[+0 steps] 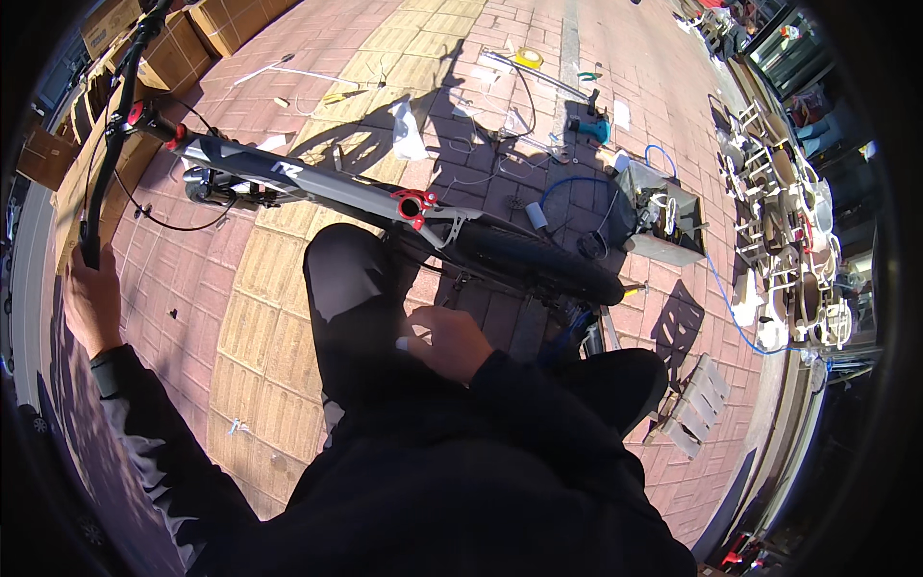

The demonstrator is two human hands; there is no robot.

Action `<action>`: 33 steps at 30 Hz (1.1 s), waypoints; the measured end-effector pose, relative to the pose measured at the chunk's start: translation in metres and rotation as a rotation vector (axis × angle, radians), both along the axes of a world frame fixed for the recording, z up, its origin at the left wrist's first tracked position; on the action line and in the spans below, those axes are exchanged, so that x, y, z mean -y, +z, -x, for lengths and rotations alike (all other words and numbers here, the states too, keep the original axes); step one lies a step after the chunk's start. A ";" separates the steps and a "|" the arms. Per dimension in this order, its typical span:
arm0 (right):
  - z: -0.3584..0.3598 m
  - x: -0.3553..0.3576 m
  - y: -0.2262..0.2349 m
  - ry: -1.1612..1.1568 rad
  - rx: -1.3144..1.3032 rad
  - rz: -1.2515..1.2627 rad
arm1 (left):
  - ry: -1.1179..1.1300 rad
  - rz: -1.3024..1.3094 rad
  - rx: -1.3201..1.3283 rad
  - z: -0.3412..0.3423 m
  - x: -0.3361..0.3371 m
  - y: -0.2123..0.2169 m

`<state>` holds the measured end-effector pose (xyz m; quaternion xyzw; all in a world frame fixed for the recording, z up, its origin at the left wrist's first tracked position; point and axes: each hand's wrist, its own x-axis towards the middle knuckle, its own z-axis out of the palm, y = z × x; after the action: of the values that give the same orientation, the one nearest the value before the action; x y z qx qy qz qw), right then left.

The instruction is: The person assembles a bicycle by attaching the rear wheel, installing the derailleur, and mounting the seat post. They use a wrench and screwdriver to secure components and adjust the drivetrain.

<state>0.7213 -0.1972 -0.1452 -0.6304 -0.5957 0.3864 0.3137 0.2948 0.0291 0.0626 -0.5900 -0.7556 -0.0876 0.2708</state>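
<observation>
A grey and black bicycle [332, 183] with red fittings stretches across in front of me. My left hand [93, 300] is closed around the near end of its black handlebar [108, 178]. No saddle sits in the open seat tube, which has a red clamp [413, 206] around it. The black rear tyre [538, 262] lies toward the right. Beside my bent knee, under the frame, my right hand [448, 342] has its fingers curled in. A small whitish bit shows at its fingertips, too unclear to name.
Cardboard boxes [173, 62] stand at the far left. Tools, cables and a white plastic bag [408, 131] are scattered on the brick paving beyond the bicycle. A grey toolbox [663, 248] and a blue hose [735, 322] lie to the right, near piled white and brown parts [803, 226].
</observation>
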 end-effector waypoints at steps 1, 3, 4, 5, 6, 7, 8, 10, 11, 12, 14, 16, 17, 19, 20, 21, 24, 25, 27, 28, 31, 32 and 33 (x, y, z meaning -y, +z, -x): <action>-0.007 0.000 -0.015 -0.027 -0.027 0.144 | -0.041 0.001 -0.002 -0.003 -0.003 0.001; -0.027 -0.005 -0.057 -0.148 -0.057 0.344 | -0.139 -0.033 -0.100 -0.008 -0.013 0.002; -0.042 -0.001 -0.082 -0.138 -0.015 0.432 | -0.196 -0.056 -0.136 -0.010 -0.019 0.002; -0.053 0.006 -0.108 -0.137 0.138 0.458 | -0.251 -0.081 -0.171 -0.011 -0.026 0.002; -0.063 0.009 -0.136 -0.131 0.237 0.464 | -0.241 -0.090 -0.224 -0.012 -0.035 0.001; -0.073 0.011 -0.162 -0.113 0.336 0.468 | -0.279 -0.098 -0.239 -0.011 -0.042 0.002; -0.080 0.017 -0.186 -0.173 0.373 0.454 | -0.219 -0.033 -0.196 -0.011 -0.048 0.001; -0.088 0.032 -0.221 -0.249 0.460 0.512 | -0.167 -0.010 -0.210 -0.013 -0.056 0.006; -0.092 0.036 -0.233 -0.275 0.421 0.478 | -0.142 -0.027 -0.263 -0.018 -0.057 0.007; -0.095 0.041 -0.241 -0.284 0.393 0.533 | -0.110 -0.010 -0.230 -0.024 -0.054 0.010; -0.097 0.047 -0.249 -0.358 0.352 0.565 | -0.343 -0.249 -0.162 -0.053 -0.046 0.009; -0.099 0.050 -0.251 -0.456 0.340 0.505 | -0.624 -0.348 -0.084 -0.105 -0.035 -0.006; -0.100 0.051 -0.250 -0.491 0.331 0.507 | -0.735 -0.315 0.054 -0.138 -0.022 -0.025; -0.107 0.054 -0.250 -0.531 0.305 0.497 | -1.066 -0.058 0.352 -0.213 0.004 -0.062; -0.112 0.057 -0.250 -0.514 0.322 0.546 | -1.188 0.200 0.763 -0.254 0.021 -0.084; -0.120 0.060 -0.251 -0.499 0.345 0.597 | -1.298 0.307 0.584 -0.291 0.032 -0.098; -0.151 0.082 -0.254 -0.400 0.389 0.742 | -1.750 0.508 0.522 -0.400 0.062 -0.140; -0.167 0.090 -0.255 -0.357 0.404 0.780 | -1.802 0.596 0.451 -0.429 0.068 -0.149; -0.200 0.112 -0.256 -0.359 0.463 0.756 | -1.797 0.745 0.306 -0.468 0.076 -0.166; -0.222 0.121 -0.256 -0.275 0.570 0.781 | -1.790 0.750 0.303 -0.482 0.078 -0.174; -0.295 0.157 -0.249 -0.406 0.756 0.909 | -1.746 0.870 0.265 -0.500 0.075 -0.198; -0.322 0.169 -0.243 -0.487 0.714 0.881 | -1.714 0.948 0.233 -0.503 0.074 -0.206; -0.350 0.179 -0.235 -0.535 0.712 0.921 | -1.692 0.959 0.263 -0.506 0.072 -0.213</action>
<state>1.0716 -0.3757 -0.3807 -0.9173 -0.2584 0.2778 -0.1208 0.8011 -0.0431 -0.1508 -0.9697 -0.0630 -0.0017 -0.2361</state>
